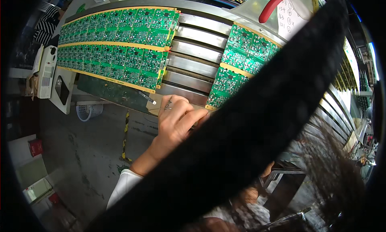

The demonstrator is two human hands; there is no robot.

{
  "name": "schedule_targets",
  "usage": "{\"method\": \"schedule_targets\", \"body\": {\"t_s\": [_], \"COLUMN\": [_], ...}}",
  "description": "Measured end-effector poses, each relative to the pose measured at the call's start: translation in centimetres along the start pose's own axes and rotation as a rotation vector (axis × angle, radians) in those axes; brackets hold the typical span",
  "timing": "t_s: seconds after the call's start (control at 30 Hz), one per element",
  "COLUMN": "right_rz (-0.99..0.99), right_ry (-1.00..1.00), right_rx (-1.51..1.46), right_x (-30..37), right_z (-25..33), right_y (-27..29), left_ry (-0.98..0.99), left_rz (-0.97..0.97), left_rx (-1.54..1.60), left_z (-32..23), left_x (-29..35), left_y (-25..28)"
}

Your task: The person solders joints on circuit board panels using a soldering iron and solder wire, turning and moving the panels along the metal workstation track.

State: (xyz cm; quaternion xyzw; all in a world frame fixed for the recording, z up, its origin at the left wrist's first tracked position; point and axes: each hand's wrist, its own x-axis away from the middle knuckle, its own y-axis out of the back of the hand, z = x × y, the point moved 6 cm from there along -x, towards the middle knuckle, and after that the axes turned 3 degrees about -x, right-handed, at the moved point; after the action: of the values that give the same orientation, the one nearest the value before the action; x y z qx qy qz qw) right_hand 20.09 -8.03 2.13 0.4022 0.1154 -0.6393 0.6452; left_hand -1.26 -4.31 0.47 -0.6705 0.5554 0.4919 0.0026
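My left hand (175,118) is at the near edge of the bench, fingers curled and thumb pressed in; what they pinch, if anything, is hidden. Beside its knuckles lies a brown cardboard piece (154,106), with dark tweezers (147,97) next to it. A green circuit board panel (237,47) with yellow edges lies just beyond my fingertips, its right part covered by a broad black band (241,123) across the picture. Only small patches of skin show past the band at the lower right, perhaps my right hand (267,169); its fingers cannot be read.
A long stack of green circuit board panels (116,43) lies on the left of the metal slats (197,47). Red-handled pliers (273,7) and a handwritten paper sheet (288,21) are at the back. A white basket (89,111) stands on the floor below a phone (61,89).
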Motion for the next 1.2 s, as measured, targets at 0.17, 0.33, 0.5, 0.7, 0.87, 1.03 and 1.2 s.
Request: {"method": "schedule_targets", "body": {"t_s": [0.17, 0.33, 0.5, 0.7, 0.87, 1.03, 1.2], "right_rz": [0.045, 0.112, -0.078, -0.027, -0.123, -0.267, -0.27], "right_ry": [0.003, -0.012, -0.038, -0.056, -0.038, -0.057, -0.026], "right_rx": [0.023, 0.102, 0.021, -0.01, -0.058, -0.152, -0.097], "right_x": [-0.4, -0.3, 0.7, 0.3, 0.6, 1.5, 1.7], "right_z": [0.1, 0.0, -0.2, -0.7, -1.4, -2.8, -3.3], "right_y": [-0.3, 0.8, 1.8, 1.7, 2.1, 3.7, 4.9], "left_ry": [-0.036, -0.015, 0.004, 0.069, 0.003, -0.102, -0.08], "left_rz": [-0.01, -0.073, -0.015, -0.03, -0.045, 0.073, 0.058], "left_rx": [-0.003, 0.049, -0.032, 0.037, 0.011, -0.04, -0.05], "left_z": [1.4, 1.2, -1.6, -0.6, -0.7, -0.8, -1.4], "left_x": [1.1, 1.6, -1.4, -0.4, -0.7, -0.7, -1.4], "left_y": [-0.8, -2.2, 0.4, -0.7, -0.8, -1.8, -2.1]}}
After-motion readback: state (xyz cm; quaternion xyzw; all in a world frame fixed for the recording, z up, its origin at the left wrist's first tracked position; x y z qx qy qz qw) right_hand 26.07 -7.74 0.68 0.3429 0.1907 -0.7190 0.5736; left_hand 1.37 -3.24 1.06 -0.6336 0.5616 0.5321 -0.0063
